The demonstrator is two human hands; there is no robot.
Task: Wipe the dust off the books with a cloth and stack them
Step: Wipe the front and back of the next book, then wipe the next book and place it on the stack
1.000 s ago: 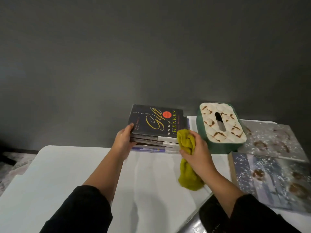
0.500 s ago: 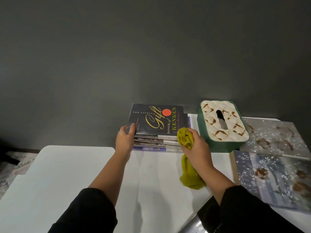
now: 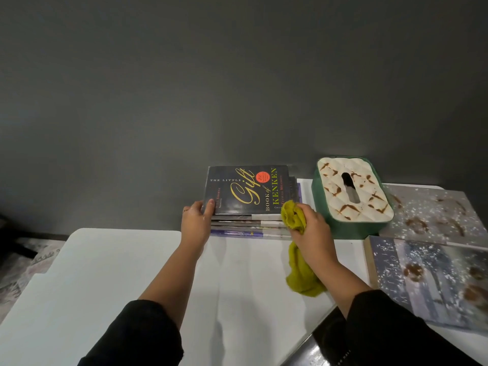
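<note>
Against the dark wall, a stack of books [image 3: 248, 223] sits on the white table [image 3: 105, 265]; left hand [image 3: 196, 220] grips its near-left corner, right hand [image 3: 310, 228] clutches a yellow-green cloth [image 3: 293, 215] at the stack's right edge

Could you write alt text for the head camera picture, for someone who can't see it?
A person's left hand steadies a stack of books on a white table while the right hand holds a yellow-green cloth against the stack's near right corner. A green tissue box and two dust-speckled books lie to the right.
</note>
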